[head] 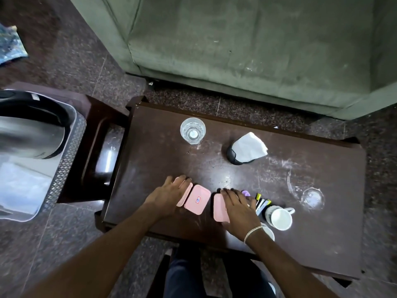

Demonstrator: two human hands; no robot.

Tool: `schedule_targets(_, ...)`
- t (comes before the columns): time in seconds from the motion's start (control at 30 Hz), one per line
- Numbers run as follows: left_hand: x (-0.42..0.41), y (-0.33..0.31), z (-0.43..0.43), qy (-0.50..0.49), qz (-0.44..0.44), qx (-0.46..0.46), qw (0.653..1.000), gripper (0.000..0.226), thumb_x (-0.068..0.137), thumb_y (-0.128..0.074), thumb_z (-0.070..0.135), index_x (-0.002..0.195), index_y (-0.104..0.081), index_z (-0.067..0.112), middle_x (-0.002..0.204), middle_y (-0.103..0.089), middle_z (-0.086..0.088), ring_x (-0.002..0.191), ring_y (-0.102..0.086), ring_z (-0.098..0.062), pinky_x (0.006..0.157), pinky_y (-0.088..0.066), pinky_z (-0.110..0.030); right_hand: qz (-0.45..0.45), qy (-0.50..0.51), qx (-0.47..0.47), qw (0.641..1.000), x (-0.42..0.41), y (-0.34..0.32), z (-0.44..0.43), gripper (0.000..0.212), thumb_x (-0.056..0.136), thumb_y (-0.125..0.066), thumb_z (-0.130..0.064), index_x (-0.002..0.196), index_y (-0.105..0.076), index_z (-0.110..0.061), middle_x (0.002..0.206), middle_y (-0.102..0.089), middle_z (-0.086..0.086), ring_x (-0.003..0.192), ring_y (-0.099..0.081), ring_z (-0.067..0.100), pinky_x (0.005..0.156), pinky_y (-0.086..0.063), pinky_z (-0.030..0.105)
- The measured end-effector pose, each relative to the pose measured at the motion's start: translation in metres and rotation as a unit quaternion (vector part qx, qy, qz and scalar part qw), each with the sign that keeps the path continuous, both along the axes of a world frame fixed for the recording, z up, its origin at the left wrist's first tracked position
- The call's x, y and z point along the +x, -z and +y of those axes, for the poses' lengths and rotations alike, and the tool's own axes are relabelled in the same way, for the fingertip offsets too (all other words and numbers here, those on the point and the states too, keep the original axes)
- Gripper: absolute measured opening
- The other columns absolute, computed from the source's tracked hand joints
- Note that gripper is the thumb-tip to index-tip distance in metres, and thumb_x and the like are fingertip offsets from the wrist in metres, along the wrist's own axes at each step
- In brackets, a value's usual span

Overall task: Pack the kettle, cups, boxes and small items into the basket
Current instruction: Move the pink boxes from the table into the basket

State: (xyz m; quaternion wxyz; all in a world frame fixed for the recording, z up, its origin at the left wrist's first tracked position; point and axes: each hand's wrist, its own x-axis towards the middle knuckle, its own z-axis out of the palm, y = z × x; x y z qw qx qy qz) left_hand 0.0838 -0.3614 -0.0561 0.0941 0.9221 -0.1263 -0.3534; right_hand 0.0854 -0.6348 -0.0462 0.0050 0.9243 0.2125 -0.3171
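Covering left box [186,194] with flat left hand [171,193], right box [219,208] with flat right hand [238,208]; grip edges, carry level to basket [68,155].

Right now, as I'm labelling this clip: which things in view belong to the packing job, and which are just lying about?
Job: kettle, basket, pink boxes at the left hand and right hand, white mug, sachets, drinking glass.
Lying about: green sofa, patterned cloth on the floor; probably the tissue holder.
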Motion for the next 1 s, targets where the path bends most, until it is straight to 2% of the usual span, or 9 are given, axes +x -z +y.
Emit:
schedule_targets(0.2,0.0,-0.018,0.024,-0.046,-0.049,-0.024,0.997,0.1,0.08,-0.082,0.023,0.157,-0.019,0.024,0.155,-0.021,0.004,0.125,-0.042,-0.03,0.082,-0.061,-0.051,-0.044,0.044,0.044,0.997,0.013,-0.018,0.012,0.101,0.05,-0.064,-0.059,0.142,-0.043,-0.023,0.135,-0.052,-0.004,0.124,-0.047,0.019,0.089,-0.035,0.046)
schedule_targets(0.3,-0.001,-0.039,0.051,-0.075,-0.082,-0.037,0.993,0.101,0.076,-0.083,0.02,0.156,-0.023,0.026,0.153,-0.022,0.001,0.124,-0.045,-0.031,0.083,-0.06,-0.051,-0.085,0.053,0.086,0.991,0.027,-0.043,0.04,0.096,0.05,-0.062,-0.061,0.138,-0.047,-0.024,0.131,-0.053,-0.006,0.119,-0.046,0.017,0.085,-0.035,0.042)
schedule_targets(0.4,0.001,-0.069,0.084,-0.112,-0.109,-0.057,0.986,0.1,0.077,-0.083,0.022,0.156,-0.022,0.028,0.153,-0.022,-0.002,0.128,-0.046,-0.033,0.089,-0.058,-0.052,-0.104,0.032,0.115,0.987,0.045,-0.066,0.081,0.1,0.05,-0.063,-0.065,0.14,-0.045,-0.025,0.131,-0.053,-0.006,0.12,-0.046,0.019,0.088,-0.038,0.043)
schedule_targets(0.5,0.001,-0.101,0.127,-0.136,-0.133,-0.055,0.98,0.101,0.078,-0.083,0.024,0.159,-0.022,0.027,0.156,-0.022,-0.004,0.135,-0.044,-0.033,0.103,-0.051,-0.05,-0.11,0.008,0.147,0.983,0.06,-0.09,0.134,0.103,0.052,-0.062,-0.069,0.144,-0.04,-0.028,0.135,-0.049,-0.007,0.122,-0.045,0.02,0.093,-0.037,0.045)
schedule_targets(0.6,-0.009,-0.132,0.183,-0.175,-0.16,-0.059,0.97,0.098,0.076,-0.081,0.026,0.159,-0.029,0.023,0.155,-0.027,-0.006,0.138,-0.043,-0.031,0.112,-0.042,-0.039,-0.117,-0.013,0.187,0.975,0.069,-0.109,0.2,0.106,0.052,-0.058,-0.074,0.147,-0.037,-0.029,0.137,-0.046,-0.009,0.122,-0.042,0.02,0.092,-0.037,0.045)
schedule_targets(0.67,-0.02,-0.147,0.221,-0.182,-0.168,-0.051,0.967,0.098,0.073,-0.085,0.025,0.156,-0.033,0.023,0.151,-0.03,-0.006,0.135,-0.046,-0.029,0.11,-0.042,-0.033,-0.128,-0.016,0.228,0.965,0.07,-0.118,0.241,0.107,0.05,-0.058,-0.076,0.144,-0.04,-0.03,0.133,-0.048,-0.011,0.118,-0.044,0.018,0.087,-0.037,0.042)
schedule_targets(0.77,-0.051,-0.163,0.29,-0.227,-0.15,0.001,0.962,0.104,0.07,-0.09,0.024,0.154,-0.029,0.033,0.151,-0.026,-0.002,0.12,-0.057,-0.027,0.096,-0.044,-0.026,-0.116,-0.037,0.298,0.947,0.058,-0.127,0.313,0.106,0.049,-0.059,-0.077,0.142,-0.04,-0.03,0.129,-0.05,-0.012,0.115,-0.045,0.018,0.086,-0.037,0.041)
schedule_targets(0.87,-0.077,-0.166,0.339,-0.258,-0.101,0.058,0.959,0.111,0.068,-0.092,0.022,0.154,-0.025,0.04,0.15,-0.024,0.001,0.103,-0.065,-0.028,0.083,-0.051,-0.031,-0.109,-0.046,0.338,0.934,0.041,-0.129,0.373,0.106,0.048,-0.059,-0.077,0.141,-0.041,-0.03,0.125,-0.054,-0.011,0.115,-0.048,0.018,0.087,-0.04,0.043)
schedule_targets(1.0,-0.099,-0.159,0.376,-0.279,-0.061,0.081,0.955,0.105,0.071,-0.088,0.016,0.156,-0.03,0.034,0.149,-0.026,-0.003,0.106,-0.066,-0.031,0.091,-0.053,-0.037,-0.098,-0.058,0.345,0.932,0.011,-0.119,0.435,0.099,0.048,-0.063,-0.072,0.134,-0.045,-0.026,0.12,-0.062,-0.006,0.114,-0.048,0.02,0.085,-0.036,0.044)
